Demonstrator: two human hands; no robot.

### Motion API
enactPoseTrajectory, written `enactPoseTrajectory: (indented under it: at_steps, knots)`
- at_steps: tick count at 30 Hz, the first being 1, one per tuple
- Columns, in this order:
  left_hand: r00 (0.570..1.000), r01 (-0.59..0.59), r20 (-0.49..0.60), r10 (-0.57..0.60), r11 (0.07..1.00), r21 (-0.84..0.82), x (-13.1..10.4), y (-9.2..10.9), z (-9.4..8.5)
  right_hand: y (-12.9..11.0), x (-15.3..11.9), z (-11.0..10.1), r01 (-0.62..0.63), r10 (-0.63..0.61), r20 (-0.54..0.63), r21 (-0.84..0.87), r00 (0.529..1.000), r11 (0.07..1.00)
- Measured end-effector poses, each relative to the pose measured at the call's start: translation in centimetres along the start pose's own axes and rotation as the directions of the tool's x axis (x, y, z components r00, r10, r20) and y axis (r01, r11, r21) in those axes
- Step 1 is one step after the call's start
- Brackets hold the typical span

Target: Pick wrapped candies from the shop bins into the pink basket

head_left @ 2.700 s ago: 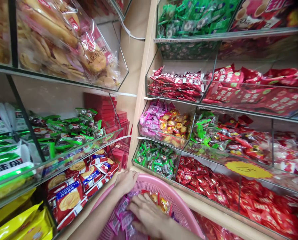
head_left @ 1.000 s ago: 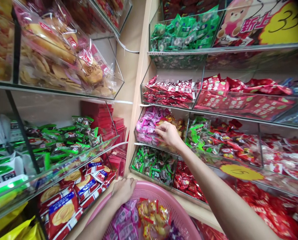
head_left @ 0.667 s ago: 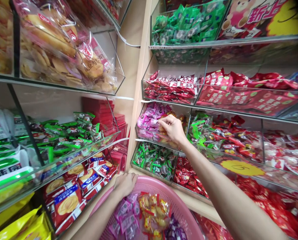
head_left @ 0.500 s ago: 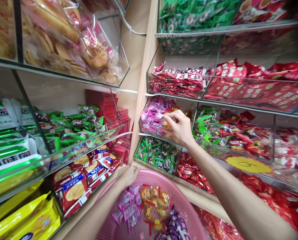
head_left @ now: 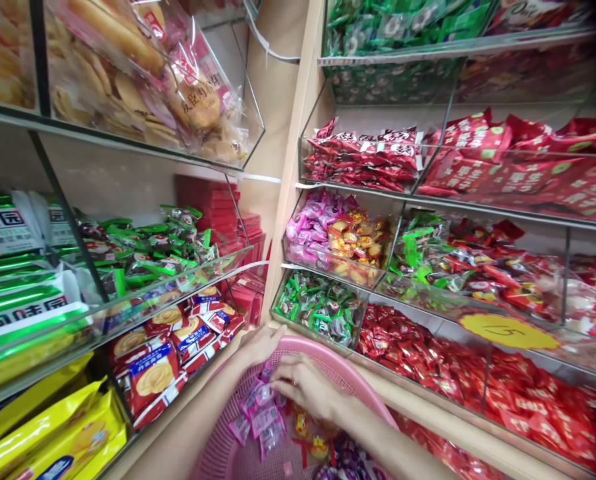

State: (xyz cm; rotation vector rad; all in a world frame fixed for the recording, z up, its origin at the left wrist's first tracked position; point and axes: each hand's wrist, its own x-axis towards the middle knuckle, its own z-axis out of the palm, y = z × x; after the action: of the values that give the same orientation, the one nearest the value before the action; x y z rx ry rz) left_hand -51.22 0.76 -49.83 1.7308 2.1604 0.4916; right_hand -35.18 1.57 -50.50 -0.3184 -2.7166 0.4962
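A pink plastic basket (head_left: 363,381) stands low in front of me, tilted toward the shelves. My left hand (head_left: 262,345) grips its far left rim, with the fingertips partly hidden. Inside the basket, my right hand (head_left: 305,383) has its fingers pinched together at a small pink-wrapped candy among other pink-wrapped candies (head_left: 265,423). Under that hand, a few clear packets with red and yellow print (head_left: 313,440) are partly covered. Dark purple-wrapped candies (head_left: 351,460) lie at the basket's near right.
Glass-fronted shelf bins meet in a corner. One bin holds pink candies (head_left: 311,227) beside yellow-brown packets (head_left: 358,237). Below are green-wrapped candies (head_left: 318,307) and red-wrapped candies (head_left: 418,347). Biscuit packs (head_left: 153,377) fill the left side. A yellow tag (head_left: 508,331) hangs at right.
My right hand has come down from the pink candy bin into the basket, over the pink-wrapped candies. My left hand stays on the rim. The view has shifted slightly.
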Motion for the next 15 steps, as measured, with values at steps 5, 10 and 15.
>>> enactPoseTrajectory:
  at_steps: [5,10,15]
  knots:
    - [1.000,-0.004,-0.008,0.004,1.000,-0.007,-0.1,-0.2,-0.3,0.0,2.3,3.0,0.073,-0.076,-0.054,-0.064,0.996,0.995]
    - [1.000,-0.008,-0.023,0.008,1.000,-0.016,-0.7,0.0,-0.8,1.4,2.3,4.5,0.146,-0.161,-0.014,-0.356,0.987,0.923]
    - [1.000,0.008,-0.030,-0.008,1.000,-0.002,-1.2,0.5,-1.1,2.0,1.8,4.7,0.175,-0.168,0.064,-0.545,0.984,0.820]
